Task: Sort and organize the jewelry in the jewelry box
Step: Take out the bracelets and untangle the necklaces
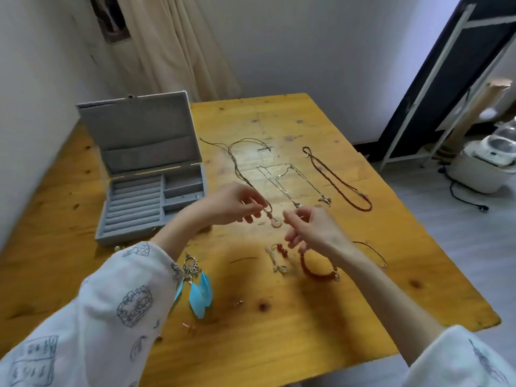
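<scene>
Here, head view: jewelry box [145, 174] open at bench [307, 317] left, compartments seemingly empty — sorting barely begun. Left hand [234, 203] pinches the pendant necklace [276, 221]; right hand [312, 233] relaxed, holding nothing — other necklaces, bracelets and earrings remain on the bench.

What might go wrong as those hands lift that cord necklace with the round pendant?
1. The left hand pinches the cord just above the pendant; the rest trails across the table and could snag the silver chains beside it.
2. The right hand hovers over the red bracelet and could knock it.
3. The left sleeve lies by the blue feather earrings and may sweep them off.
</scene>
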